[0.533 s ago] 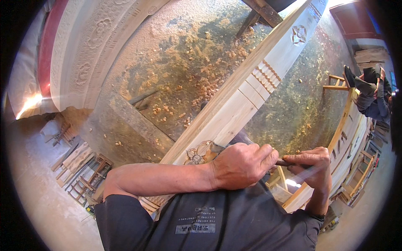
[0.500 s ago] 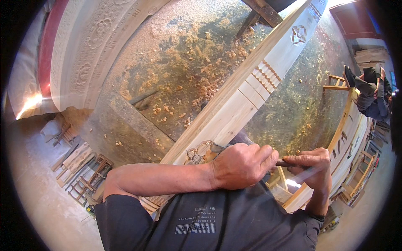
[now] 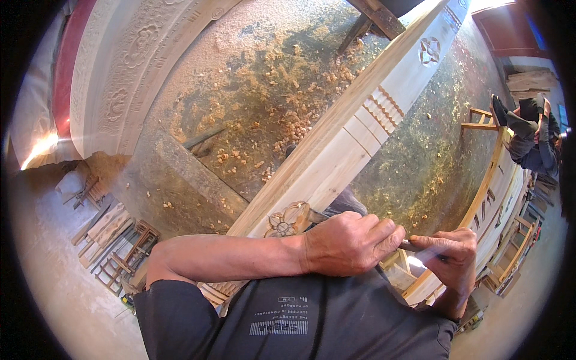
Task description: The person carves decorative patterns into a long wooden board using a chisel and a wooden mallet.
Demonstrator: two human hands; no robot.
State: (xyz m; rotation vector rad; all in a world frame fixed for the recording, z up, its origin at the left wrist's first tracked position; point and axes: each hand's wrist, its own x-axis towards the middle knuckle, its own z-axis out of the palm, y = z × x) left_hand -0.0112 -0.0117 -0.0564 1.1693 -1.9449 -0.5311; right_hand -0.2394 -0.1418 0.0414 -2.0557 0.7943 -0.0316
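A long pale wooden beam (image 3: 336, 171) runs diagonally from my body to the upper right. On its near part is a carved flower (image 3: 288, 221) with rounded petals. My left hand (image 3: 354, 245) is closed in a fist around a carving chisel (image 3: 409, 245), just right of the flower. The chisel's metal end shows past the hand, by the petals at the beam's edge; whether it touches the wood I cannot tell. My right hand (image 3: 449, 255) grips the chisel's other end, fingers wrapped and thumb side up. The shaft between the hands shows briefly.
Wood shavings (image 3: 288, 126) litter the floor. A large carved panel (image 3: 114, 78) stands at the upper left. Several tools (image 3: 486, 207) lie on a long board at the right. Farther right a person (image 3: 534, 132) sits. Wooden frames (image 3: 126, 258) are at the lower left.
Both hands have shifted slightly toward my body with the chisel. Its metal end has drawn a little to the right, away from the flower's middle.
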